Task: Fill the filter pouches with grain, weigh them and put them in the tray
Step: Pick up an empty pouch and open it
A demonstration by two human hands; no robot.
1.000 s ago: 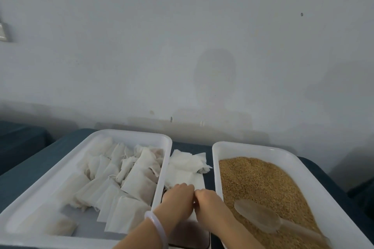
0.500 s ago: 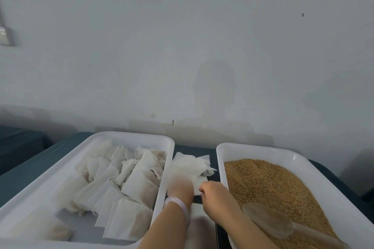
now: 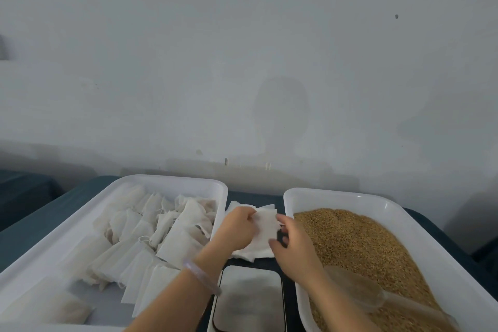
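Filter pouch, white and flat, is held up between the two trays, just above the stack of empty pouches that lies on the dark table toward its far edge. From my seat I see the left hand gripping the filter pouch by its left side, fingers curled round the edge. The right hand meets it from the other side with loosely bent fingers, one fingertip touching the right edge. I cannot tell whether that hand actually pinches the fabric. A pale bracelet sits on the left wrist. Along the left edge of the table stands the left tray, white, with many filled pouches lying overlapped in it. Along the right edge is the right tray, heaped with brown grain, and a translucent scoop lies on the grain at the tray's near end. Between the trays, toward the near edge, sits the scale, its grey plate bare, partly crossed by the left forearm.
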